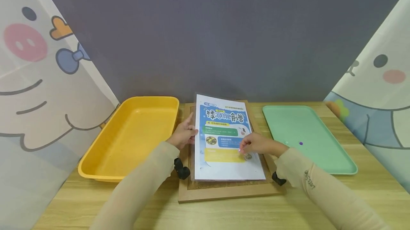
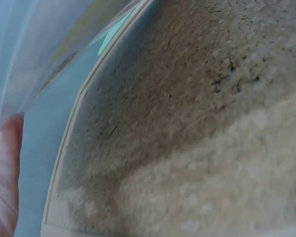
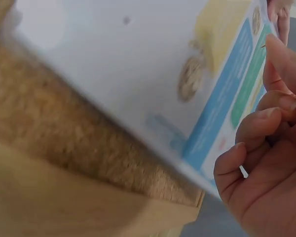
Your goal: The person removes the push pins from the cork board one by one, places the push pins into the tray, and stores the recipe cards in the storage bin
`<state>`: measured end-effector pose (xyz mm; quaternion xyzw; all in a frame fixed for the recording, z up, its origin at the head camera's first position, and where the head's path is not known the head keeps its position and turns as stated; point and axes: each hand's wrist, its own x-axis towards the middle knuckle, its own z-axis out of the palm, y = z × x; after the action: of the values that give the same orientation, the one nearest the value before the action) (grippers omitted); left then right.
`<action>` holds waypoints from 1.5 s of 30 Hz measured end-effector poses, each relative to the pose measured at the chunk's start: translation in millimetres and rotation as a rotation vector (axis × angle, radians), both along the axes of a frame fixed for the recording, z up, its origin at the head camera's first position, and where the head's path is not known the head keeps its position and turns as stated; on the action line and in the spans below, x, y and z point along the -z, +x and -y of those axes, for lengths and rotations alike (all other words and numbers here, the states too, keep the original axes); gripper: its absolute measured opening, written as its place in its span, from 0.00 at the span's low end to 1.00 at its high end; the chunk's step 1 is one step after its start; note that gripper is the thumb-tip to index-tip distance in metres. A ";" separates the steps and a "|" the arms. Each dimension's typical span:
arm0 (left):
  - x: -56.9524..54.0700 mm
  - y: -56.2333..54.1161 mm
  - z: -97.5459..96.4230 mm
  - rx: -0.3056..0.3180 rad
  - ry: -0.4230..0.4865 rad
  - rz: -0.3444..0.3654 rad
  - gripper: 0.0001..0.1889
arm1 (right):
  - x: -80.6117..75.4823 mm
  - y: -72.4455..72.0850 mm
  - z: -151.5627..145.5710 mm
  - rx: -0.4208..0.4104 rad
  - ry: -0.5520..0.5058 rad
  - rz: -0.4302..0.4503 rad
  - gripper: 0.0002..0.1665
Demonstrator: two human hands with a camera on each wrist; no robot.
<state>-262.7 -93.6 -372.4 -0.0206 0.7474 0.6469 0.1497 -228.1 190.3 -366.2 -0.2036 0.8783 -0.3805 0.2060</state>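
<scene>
A printed poster sheet (image 1: 224, 169) with blue, green and yellow blocks stands in front of a wood-framed cork board (image 1: 208, 186). It has a clear film border, and part of it lifts off the cork (image 2: 187, 98) in the left wrist view. My left hand (image 1: 184, 133) holds the sheet by its left edge. Over the lower right of the poster, my right hand (image 1: 257, 144) pinches a small push pin; its thin metal point (image 3: 263, 46) sticks out past the fingertips in the right wrist view. The pin's head is mostly hidden.
To the left lies a yellow tray (image 1: 128, 102). On the right is a mint-green tray (image 1: 320, 159) with a purple push pin (image 1: 300, 143) and a clear one (image 1: 286, 143) in it. A grey panel (image 1: 224, 38) rises behind the wooden table (image 1: 153, 208).
</scene>
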 end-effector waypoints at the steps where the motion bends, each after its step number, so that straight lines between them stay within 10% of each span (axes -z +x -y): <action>1: -1.3 0.9 1.9 0.005 0.012 -0.011 0.42 | -0.1 0.1 -2.4 0.004 -0.012 0.006 0.06; 24: -22.9 8.3 49.2 0.055 0.117 -0.167 0.42 | -7.3 7.6 -48.7 0.076 -0.055 -0.072 0.09; 45: -71.2 23.1 77.7 0.109 0.091 -0.305 0.43 | 1.3 17.4 -80.5 0.147 -0.063 -0.026 0.09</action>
<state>-239.6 -171.2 -301.2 0.1250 0.7314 0.6667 0.0703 -210.7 270.8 -367.5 -0.1499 0.8810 -0.4192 0.1598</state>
